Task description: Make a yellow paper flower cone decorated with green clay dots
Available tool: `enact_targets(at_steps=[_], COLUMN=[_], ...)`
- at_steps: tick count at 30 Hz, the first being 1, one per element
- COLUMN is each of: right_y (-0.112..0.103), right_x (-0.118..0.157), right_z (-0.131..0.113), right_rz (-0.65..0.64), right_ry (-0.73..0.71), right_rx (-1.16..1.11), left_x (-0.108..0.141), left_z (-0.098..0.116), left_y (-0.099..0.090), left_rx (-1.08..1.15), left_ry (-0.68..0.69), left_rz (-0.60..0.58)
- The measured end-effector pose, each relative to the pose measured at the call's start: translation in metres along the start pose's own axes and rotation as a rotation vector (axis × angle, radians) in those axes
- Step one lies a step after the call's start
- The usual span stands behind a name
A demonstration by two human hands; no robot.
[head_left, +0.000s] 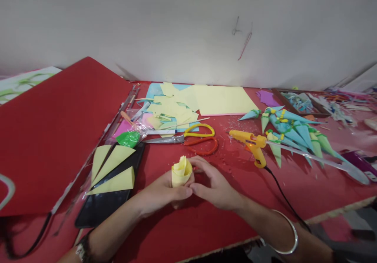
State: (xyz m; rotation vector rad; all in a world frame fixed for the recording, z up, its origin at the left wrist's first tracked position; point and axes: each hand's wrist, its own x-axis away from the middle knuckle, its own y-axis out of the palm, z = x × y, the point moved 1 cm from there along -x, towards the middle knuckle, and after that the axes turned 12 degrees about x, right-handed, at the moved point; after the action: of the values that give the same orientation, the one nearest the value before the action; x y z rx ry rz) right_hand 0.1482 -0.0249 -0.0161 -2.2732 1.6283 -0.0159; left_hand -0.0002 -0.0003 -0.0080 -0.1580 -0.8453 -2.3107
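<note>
A yellow paper cone (pixel 180 179) with rolled or folded paper showing in its open top stands between my hands, near the middle of the table. My left hand (pixel 160 194) is closed around its left side, thumb across the front. My right hand (pixel 213 186) holds the right side, with its thumb tip close to the left thumb and its fingers curled behind. The cone's lower part is mostly hidden by my hands. Beyond them lie scissors (pixel 179 139) with one yellow and one red handle. A yellow glue gun (pixel 250 141) with a clear glue stick rests to the right.
Several plain yellow cones (pixel 118 182) lie on a black phone-like slab (pixel 103 210) at left. Finished-looking blue and green cones (pixel 294 131) are heaped at right. Yellow paper sheets (pixel 224 100) and scraps lie at the back. A red board (pixel 59 137) fills the left; a cord (pixel 284 196) crosses the right.
</note>
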Motion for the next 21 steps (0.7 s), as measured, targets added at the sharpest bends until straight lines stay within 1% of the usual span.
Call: enact_targets(at_steps=[3,6,8,11,13,17,21], right_y=[-0.001,-0.0014,-0.0009,0.0,0.0006,0.0018,0.002], right_x=[0.0,-0.0016,-0.0026,-0.0027,-0.002,-0.0017,-0.0036], right_z=[0.0005,-0.0003,-0.001,-0.001,-0.0005,-0.0016,-0.0063], right_rz=[-0.033,-0.084,-0.114,-0.119,-0.127,-0.193,-0.218], right_ry=[0.033,0.068,0.079,0.088,0.104,0.169,0.197], right_rx=[-0.14,-0.153,-0.159,-0.188,-0.214,-0.319,-0.376], left_x=[-0.0009,-0.0031,-0.0043,-0.0047,-0.0046,-0.0045,-0.0045], left_z=[-0.0039,-0.0052,-0.0053,-0.0056,-0.0064,-0.0081,-0.0067], left_y=[-0.0002,0.0005,0.001,0.0016,0.0017,0.0019,0.0032], left_rx=[-0.011,-0.116,-0.169,-0.179,-0.155,-0.13,-0.142], left_ry=[-0.09,-0.157,-0.193,-0.203,-0.198,-0.201,-0.193], left_rz=[0.002,0.007,-0.023,-0.07,-0.058,-0.008,-0.024])
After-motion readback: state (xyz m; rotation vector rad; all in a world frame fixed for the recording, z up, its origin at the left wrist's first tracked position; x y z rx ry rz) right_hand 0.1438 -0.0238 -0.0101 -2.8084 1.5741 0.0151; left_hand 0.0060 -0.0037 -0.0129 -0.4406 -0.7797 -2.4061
